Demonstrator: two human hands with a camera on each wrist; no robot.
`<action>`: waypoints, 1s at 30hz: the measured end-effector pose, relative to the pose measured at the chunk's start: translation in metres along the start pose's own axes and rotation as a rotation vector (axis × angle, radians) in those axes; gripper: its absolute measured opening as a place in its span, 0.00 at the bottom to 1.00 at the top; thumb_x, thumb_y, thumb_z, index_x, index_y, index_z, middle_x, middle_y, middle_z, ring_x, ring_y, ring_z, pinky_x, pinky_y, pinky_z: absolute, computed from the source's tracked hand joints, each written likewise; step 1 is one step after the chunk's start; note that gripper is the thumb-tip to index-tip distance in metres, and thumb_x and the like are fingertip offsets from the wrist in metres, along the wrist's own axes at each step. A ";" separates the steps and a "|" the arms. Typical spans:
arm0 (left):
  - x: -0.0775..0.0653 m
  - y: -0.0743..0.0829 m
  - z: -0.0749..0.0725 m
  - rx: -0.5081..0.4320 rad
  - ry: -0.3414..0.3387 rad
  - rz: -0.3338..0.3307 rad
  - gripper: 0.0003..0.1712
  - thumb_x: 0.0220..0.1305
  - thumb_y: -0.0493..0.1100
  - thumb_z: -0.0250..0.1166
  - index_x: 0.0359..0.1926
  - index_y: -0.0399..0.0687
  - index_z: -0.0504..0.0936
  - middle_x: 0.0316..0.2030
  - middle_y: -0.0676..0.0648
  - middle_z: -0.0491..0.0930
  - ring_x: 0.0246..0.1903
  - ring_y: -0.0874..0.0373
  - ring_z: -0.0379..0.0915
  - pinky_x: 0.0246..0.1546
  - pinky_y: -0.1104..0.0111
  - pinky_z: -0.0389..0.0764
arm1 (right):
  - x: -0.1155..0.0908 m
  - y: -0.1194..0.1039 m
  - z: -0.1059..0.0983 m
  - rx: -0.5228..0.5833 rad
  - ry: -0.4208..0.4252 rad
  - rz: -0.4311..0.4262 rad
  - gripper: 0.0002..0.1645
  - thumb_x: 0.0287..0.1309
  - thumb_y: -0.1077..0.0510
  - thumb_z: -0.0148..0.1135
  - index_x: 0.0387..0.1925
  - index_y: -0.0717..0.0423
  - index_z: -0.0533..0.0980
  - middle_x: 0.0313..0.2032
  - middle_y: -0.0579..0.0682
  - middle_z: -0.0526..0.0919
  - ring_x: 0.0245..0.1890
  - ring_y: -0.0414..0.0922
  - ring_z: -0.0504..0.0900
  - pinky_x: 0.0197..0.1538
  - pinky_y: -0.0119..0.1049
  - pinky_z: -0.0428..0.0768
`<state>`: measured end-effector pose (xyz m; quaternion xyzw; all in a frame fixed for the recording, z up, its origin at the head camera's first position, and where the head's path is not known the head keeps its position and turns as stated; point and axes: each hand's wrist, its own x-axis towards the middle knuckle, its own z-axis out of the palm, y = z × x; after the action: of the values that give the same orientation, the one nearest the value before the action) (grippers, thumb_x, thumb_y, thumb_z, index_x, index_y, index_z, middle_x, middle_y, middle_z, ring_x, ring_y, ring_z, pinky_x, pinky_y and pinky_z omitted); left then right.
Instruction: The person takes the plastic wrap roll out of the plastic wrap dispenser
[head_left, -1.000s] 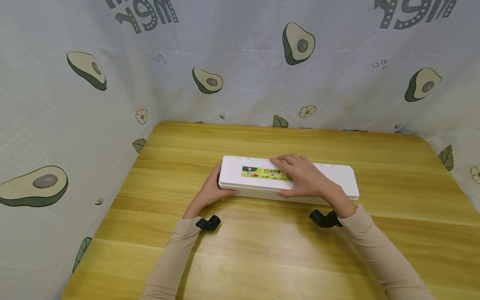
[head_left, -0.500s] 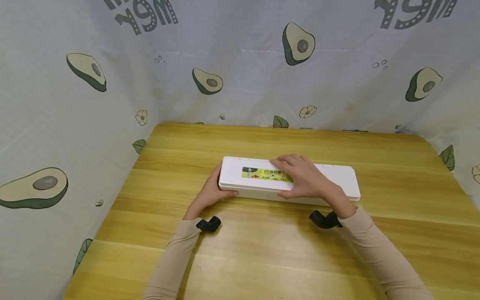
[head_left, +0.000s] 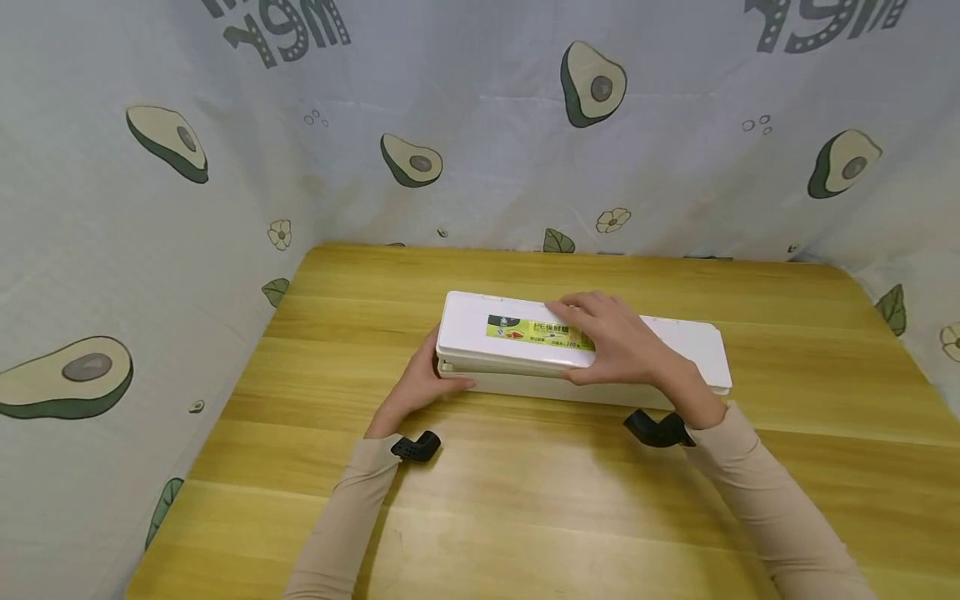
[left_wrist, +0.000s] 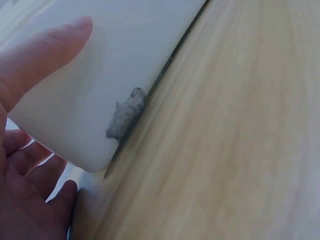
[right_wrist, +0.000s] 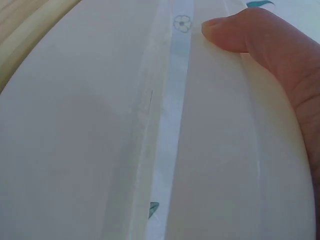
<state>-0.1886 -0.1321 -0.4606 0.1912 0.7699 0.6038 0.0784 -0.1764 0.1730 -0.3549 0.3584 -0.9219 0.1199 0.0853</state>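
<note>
A long white cling film box lies across the table. Its white lid (head_left: pixel 463 323), with a yellow-green label (head_left: pixel 517 330), is raised off the base (head_left: pixel 517 386) at the left end, and a narrow gap shows there. My left hand (head_left: pixel 414 390) holds the base's left end, thumb (left_wrist: pixel 55 42) on the front wall and fingers round the end. Across the lid's middle, my right hand (head_left: pixel 622 343) grips it, thumb (right_wrist: pixel 250 32) on the front side and fingers over the far edge. The right wrist view shows the gap between lid (right_wrist: pixel 220 130) and base (right_wrist: pixel 65 130).
Under the box is a wood-grain table (head_left: pixel 525 492). A white curtain (head_left: pixel 495 183) printed with avocados stands behind it and at both sides. Black wrist mounts (head_left: pixel 417 447) sit at both cuffs. Low on the box's front wall is a grey, gummy patch (left_wrist: pixel 125 116).
My right hand has moved slightly up, raising the lid's left end so a gap opens above the base. The left hand stays at the box's left end.
</note>
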 end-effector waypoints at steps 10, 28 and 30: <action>0.002 -0.001 0.001 0.007 -0.001 -0.011 0.61 0.43 0.33 0.75 0.73 0.55 0.48 0.66 0.43 0.64 0.62 0.47 0.65 0.63 0.52 0.65 | -0.004 0.000 -0.001 -0.011 0.011 -0.015 0.52 0.36 0.39 0.71 0.65 0.53 0.66 0.56 0.56 0.74 0.56 0.55 0.71 0.55 0.56 0.68; -0.002 -0.002 0.002 0.047 0.005 -0.040 0.60 0.45 0.38 0.75 0.73 0.47 0.46 0.68 0.43 0.61 0.65 0.47 0.60 0.66 0.51 0.62 | -0.018 0.002 -0.005 -0.039 0.019 0.035 0.52 0.36 0.39 0.71 0.65 0.54 0.66 0.56 0.57 0.74 0.56 0.55 0.71 0.53 0.55 0.69; -0.002 -0.002 0.002 0.042 0.004 -0.041 0.60 0.45 0.37 0.75 0.73 0.48 0.46 0.67 0.43 0.62 0.64 0.47 0.61 0.65 0.52 0.63 | -0.020 0.002 -0.005 -0.042 0.017 0.044 0.53 0.36 0.39 0.71 0.65 0.54 0.66 0.56 0.57 0.74 0.56 0.55 0.71 0.52 0.55 0.69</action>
<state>-0.1858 -0.1313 -0.4630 0.1759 0.7864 0.5861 0.0852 -0.1633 0.1887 -0.3554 0.3353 -0.9311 0.1055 0.0978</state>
